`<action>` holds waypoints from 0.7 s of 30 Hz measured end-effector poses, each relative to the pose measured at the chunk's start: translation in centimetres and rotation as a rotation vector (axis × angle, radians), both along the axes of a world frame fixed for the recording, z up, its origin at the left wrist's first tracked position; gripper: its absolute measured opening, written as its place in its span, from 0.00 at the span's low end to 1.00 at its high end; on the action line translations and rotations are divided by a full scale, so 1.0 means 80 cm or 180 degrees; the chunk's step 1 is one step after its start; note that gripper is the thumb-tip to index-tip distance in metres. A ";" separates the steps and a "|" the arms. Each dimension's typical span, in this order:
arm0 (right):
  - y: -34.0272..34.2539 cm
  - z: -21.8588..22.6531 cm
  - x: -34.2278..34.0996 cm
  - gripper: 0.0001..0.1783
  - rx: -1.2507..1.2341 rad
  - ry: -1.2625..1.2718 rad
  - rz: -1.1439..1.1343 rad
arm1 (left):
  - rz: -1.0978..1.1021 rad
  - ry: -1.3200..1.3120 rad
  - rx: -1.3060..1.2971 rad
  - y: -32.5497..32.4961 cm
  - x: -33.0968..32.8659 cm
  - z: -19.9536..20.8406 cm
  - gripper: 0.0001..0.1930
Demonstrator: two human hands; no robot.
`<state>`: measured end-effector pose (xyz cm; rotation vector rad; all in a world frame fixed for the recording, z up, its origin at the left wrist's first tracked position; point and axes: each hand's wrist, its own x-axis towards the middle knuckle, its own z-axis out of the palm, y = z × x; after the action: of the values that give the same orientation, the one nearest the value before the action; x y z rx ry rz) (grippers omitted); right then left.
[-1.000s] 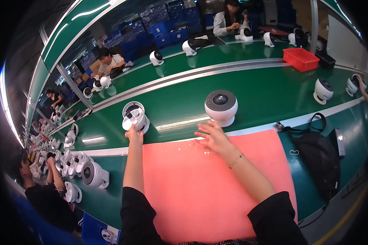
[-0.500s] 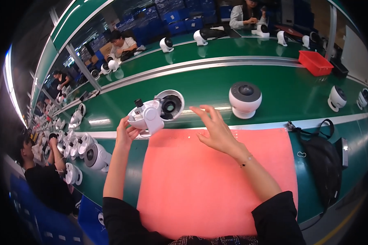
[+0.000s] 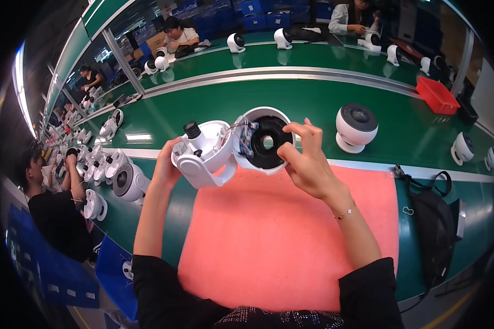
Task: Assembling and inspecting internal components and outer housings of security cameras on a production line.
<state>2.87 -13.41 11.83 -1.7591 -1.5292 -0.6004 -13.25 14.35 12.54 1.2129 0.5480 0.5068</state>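
Above the far edge of a pink mat (image 3: 258,247), I hold up a white round camera, opened into two halves. My left hand (image 3: 168,164) is closed around the outer side of the white base half (image 3: 206,166), which has a stand loop below and a black lens barrel (image 3: 192,130) sticking up. Thin red and dark wires (image 3: 237,129) run across to the front shell (image 3: 246,160), whose inside shows a black ring with a round hole and a small circuit board. On that shell's right rim, my right hand (image 3: 313,159) pinches with thumb and fingers.
A closed white camera with a grey face (image 3: 357,129) stands on the green conveyor, right of my hands. Several cameras and housings crowd the left, beside a co-worker in black (image 3: 60,214). A black bag (image 3: 431,230) lies right of the mat. Farther back is a red tray (image 3: 436,96).
My right hand, spread and apart from the camera before, now grips the front shell's rim. The opened camera has moved right and turned, so its inside shows more. The whole view has shifted slightly.
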 end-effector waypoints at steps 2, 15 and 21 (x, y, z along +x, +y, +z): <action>-0.003 0.005 0.000 0.21 0.0358 -0.0120 0.0228 | -0.0371 0.0152 -0.0137 0.004 0.006 -0.005 0.19; -0.018 0.056 -0.059 0.27 -0.1812 0.2473 0.2283 | -0.4820 0.1122 0.2264 -0.082 0.069 -0.064 0.17; -0.023 0.063 -0.068 0.27 -0.2091 0.2529 0.1737 | -0.2369 0.0360 0.1719 -0.146 0.016 0.012 0.13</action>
<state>-2.59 -15.26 16.83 -1.5781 -1.5597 0.8669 -11.94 2.64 13.48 1.8484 0.0138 -0.0662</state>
